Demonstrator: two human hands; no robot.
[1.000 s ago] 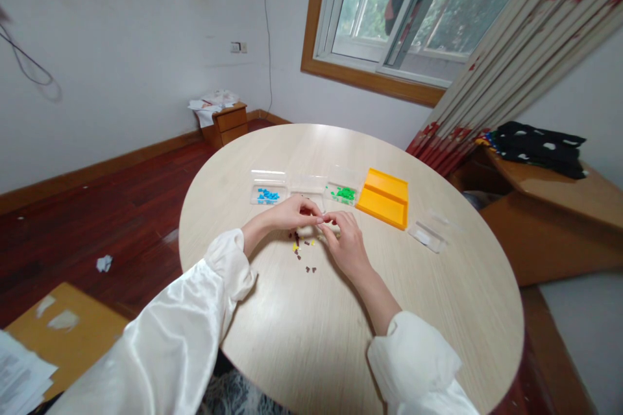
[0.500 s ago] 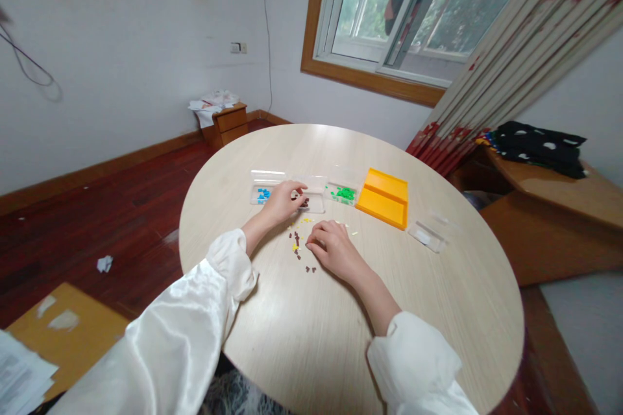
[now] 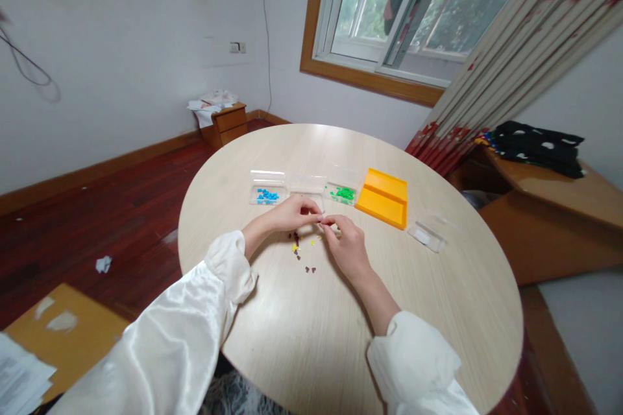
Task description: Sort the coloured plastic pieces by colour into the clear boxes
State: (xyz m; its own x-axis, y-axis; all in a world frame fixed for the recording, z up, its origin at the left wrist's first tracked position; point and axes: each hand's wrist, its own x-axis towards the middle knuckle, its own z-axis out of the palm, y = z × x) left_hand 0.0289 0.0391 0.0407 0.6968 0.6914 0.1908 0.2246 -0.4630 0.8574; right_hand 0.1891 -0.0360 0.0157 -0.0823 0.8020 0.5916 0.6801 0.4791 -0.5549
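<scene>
Head view: the left hand [image 3: 285,215] and the right hand [image 3: 346,248] are brought together over the round table [image 3: 438,311], with their fingertips meeting just in front of a row of boxes. Both hands are closed into a pinch, thumb against forefinger. Whether a piece is gripped there cannot be told, as it is too small and hidden by the fingers. The loose pieces [image 3: 298,248], brown and yellow, are scattered on the tabletop just below and between the hands, and some are partly covered by the left hand. Behind the hands 3 clear boxes are lined up: the box with blue pieces [image 3: 267,191], the middle box [image 3: 307,183], whose front is blocked by the left fingers, and the box with green pieces [image 3: 343,191]. Just beside that last box the yellow tray [image 3: 384,198] is set, and a clear lid [image 3: 427,233] lies apart to its right. Both arms are covered by white sleeves [image 3: 195,324]. Further out, a patterned curtain [image 3: 511,58] is hung beside the window [image 3: 389,6], a black cloth [image 3: 540,142] is laid on a wooden desk [image 3: 559,207], papers are piled on a small cabinet [image 3: 228,120] by the wall, and cardboard [image 3: 68,331] lies on the floor.
</scene>
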